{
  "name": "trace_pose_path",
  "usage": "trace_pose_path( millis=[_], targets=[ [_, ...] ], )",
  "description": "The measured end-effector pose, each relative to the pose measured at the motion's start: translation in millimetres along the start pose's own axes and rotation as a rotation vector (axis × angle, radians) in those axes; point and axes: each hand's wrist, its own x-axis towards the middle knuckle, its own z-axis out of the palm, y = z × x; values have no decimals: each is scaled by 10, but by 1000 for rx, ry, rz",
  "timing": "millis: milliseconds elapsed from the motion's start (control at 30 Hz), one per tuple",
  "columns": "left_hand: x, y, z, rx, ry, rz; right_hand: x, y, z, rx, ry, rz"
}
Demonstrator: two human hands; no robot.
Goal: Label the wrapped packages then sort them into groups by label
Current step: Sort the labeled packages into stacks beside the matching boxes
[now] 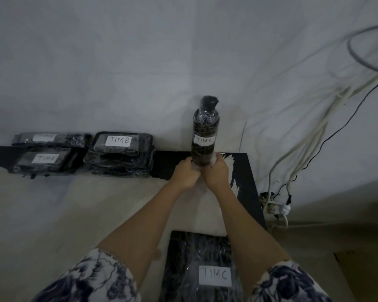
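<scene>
A tall dark bottle-shaped package (205, 129), wrapped in clear film and labelled TIMC, stands upright at the table's far edge against the wall. My left hand (184, 174) and my right hand (216, 172) both grip its base from either side. A flat black wrapped package (196, 253) with a white TIMC label lies close to me between my forearms. To the left, a stack of flat packages (120, 155) carries a TIMB label on top. Two more labelled packages (49, 156) lie further left; their writing is too faint to read.
The table (74, 203) has a pale top with black edges and ends just right of my hands. White and black cables (303, 149) hang down the wall to a power strip (277, 209) on the floor at the right. Brown cardboard (362, 271) lies at lower right.
</scene>
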Motion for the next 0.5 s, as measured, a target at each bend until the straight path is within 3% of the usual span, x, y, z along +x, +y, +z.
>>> trace_pose_path(
  millis=[133,267,500],
  targets=[
    [-267,-33,-24,303,-70,-166,-303,54,-141,-193,-76,45],
    [-568,-7,-93,568,-283,-288,-619,107,-315,-317,-128,119],
    [-1121,-96,-182,464,-715,-809,-1243,241,-593,-575,-228,418]
  ],
)
